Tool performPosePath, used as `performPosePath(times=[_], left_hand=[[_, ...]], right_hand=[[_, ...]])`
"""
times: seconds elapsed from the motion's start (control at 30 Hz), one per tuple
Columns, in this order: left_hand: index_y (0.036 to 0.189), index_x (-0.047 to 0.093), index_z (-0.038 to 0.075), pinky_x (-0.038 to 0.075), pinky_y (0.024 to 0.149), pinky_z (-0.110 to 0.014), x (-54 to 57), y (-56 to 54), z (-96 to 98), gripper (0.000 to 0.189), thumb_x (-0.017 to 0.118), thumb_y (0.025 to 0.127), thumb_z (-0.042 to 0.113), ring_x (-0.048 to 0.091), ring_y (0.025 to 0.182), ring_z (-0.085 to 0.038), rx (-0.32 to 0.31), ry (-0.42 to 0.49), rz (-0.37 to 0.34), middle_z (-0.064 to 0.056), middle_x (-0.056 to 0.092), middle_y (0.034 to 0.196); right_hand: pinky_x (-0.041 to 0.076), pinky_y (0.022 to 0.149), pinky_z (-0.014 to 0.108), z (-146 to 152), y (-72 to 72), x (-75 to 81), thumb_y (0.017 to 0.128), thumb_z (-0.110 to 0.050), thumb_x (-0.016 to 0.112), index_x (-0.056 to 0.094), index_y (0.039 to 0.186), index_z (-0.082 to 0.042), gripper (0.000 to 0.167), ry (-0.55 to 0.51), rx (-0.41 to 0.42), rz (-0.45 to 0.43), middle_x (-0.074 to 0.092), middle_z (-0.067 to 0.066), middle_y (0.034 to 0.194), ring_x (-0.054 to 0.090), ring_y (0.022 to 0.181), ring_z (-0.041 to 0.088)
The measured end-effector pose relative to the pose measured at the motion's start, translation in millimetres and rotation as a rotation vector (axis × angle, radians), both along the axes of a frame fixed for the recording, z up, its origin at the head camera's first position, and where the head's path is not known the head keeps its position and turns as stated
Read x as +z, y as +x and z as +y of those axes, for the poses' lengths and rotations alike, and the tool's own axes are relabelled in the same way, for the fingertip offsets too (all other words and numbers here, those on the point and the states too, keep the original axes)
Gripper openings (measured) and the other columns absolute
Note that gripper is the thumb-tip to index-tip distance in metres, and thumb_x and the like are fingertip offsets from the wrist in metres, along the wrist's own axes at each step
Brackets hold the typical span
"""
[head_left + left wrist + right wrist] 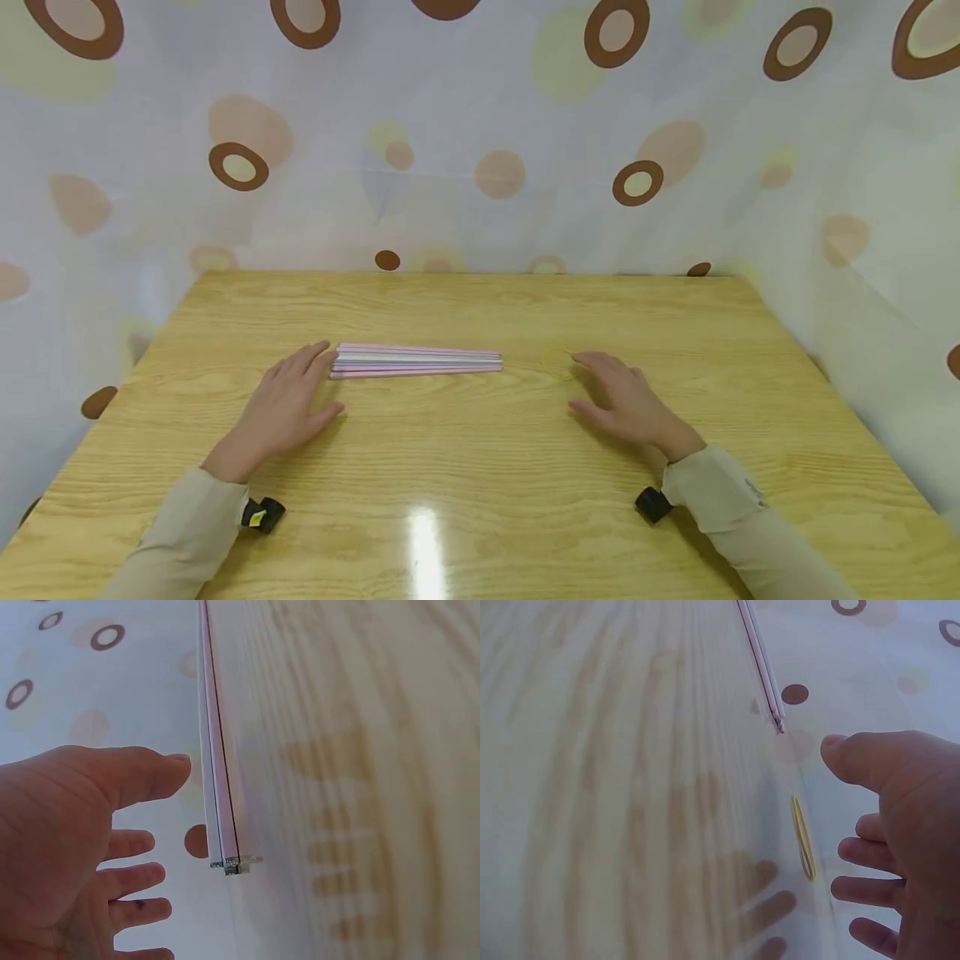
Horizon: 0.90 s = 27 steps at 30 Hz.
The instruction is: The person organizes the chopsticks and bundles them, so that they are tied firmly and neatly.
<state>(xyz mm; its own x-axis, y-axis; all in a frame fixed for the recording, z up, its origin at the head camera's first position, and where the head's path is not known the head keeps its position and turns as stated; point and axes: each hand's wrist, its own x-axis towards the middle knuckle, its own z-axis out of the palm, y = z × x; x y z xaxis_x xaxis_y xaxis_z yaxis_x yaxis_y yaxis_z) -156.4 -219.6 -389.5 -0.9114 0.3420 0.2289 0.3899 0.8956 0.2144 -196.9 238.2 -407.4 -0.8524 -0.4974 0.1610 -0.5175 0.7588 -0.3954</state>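
Several slim pink and pale chopsticks (417, 360) lie side by side on the table, their ends spread a little wider on the left. My left hand (288, 400), fingers extended and thumb apart, is at their left ends; in the left wrist view the chopsticks (219, 765) show square, patterned ends beyond the thumb. A thin yellow rubber band (553, 367) lies to the right of the bundle. Beside it is my right hand (626, 404), its index fingertip overlapping the band's edge in the head view. The right wrist view shows the rubber band (802, 838) edge-on, past the fingers. Neither hand holds anything.
The wooden table (480, 467) has a bright light reflection near its front. Behind and at both sides hangs a pale cloth (450, 100) with brown and beige circles. Small black wrist cameras show at the left cuff (262, 515) and the right cuff (654, 505).
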Motion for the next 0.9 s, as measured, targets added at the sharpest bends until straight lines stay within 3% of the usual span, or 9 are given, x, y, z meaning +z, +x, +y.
performPosePath(times=[0.27, 0.43, 0.57, 0.9], left_hand=[[0.14, 0.039, -0.004, 0.033, 0.1, -0.063, 4.1, -8.3, 1.4, 0.068, 0.071, 0.085, 0.023, 0.041, 0.128, -0.046, -0.001, -0.009, 0.006, -0.026, 0.04, 0.143], [0.143, 0.03, -0.009, 0.029, 0.105, -0.062, 5.7, -10.5, 2.9, 0.07, 0.064, 0.088, 0.015, 0.036, 0.132, -0.047, 0.002, 0.006, -0.065, -0.03, 0.037, 0.144], [0.144, 0.027, -0.011, 0.027, 0.107, -0.062, 4.3, -11.1, 5.5, 0.068, 0.059, 0.087, 0.008, 0.033, 0.133, -0.048, -0.005, 0.039, -0.104, -0.032, 0.036, 0.144], [0.145, 0.028, -0.008, 0.022, 0.109, -0.061, -2.2, -19.9, 10.8, 0.065, 0.053, 0.086, 0.005, 0.032, 0.136, -0.045, -0.017, 0.074, -0.118, -0.03, 0.036, 0.146]], right_hand=[[0.028, 0.099, 0.069, -25, -14.3, 1.9, 0.092, -0.031, 0.065, 0.043, 0.142, -0.004, 0.061, -0.02, 0.015, 0.016, 0.046, 0.019, 0.142, 0.039, 0.132, 0.039], [0.028, 0.099, 0.067, -36, -19.5, 1.6, 0.091, -0.029, 0.065, 0.043, 0.142, -0.002, 0.061, -0.029, 0.036, 0.004, 0.047, 0.019, 0.142, 0.04, 0.132, 0.038], [0.027, 0.1, 0.068, -43, -21.2, -0.1, 0.092, -0.03, 0.065, 0.042, 0.142, -0.002, 0.062, -0.018, 0.05, -0.011, 0.046, 0.018, 0.143, 0.039, 0.133, 0.038], [0.029, 0.101, 0.065, -57, -27.1, -2.1, 0.093, -0.025, 0.063, 0.044, 0.141, -0.003, 0.056, -0.019, 0.068, -0.011, 0.047, 0.017, 0.141, 0.039, 0.133, 0.037]])
